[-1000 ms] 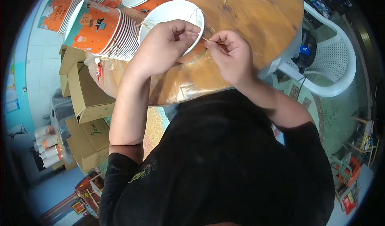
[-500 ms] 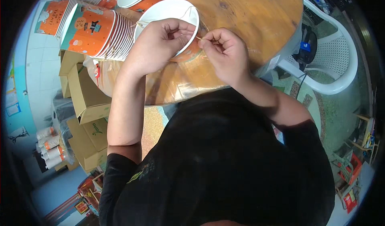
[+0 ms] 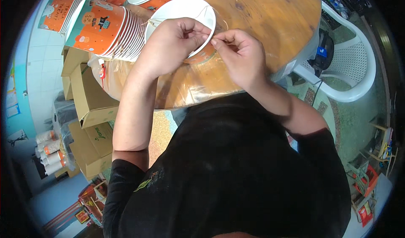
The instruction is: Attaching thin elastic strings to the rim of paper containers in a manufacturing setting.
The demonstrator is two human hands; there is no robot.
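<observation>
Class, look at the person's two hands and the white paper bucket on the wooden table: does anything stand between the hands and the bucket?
Nothing visible does. The left hand grips the paper bucket at its rim, and the right hand pinches a thin string right beside that rim.

Single head-worn fisheye, looking steeply down, close over round table (image 3: 270,31), rim perhaps distorted

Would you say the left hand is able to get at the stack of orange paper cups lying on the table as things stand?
Probably yes: the left hand rests on the white cup right beside the stack of orange paper cups, with nothing between them.
</observation>
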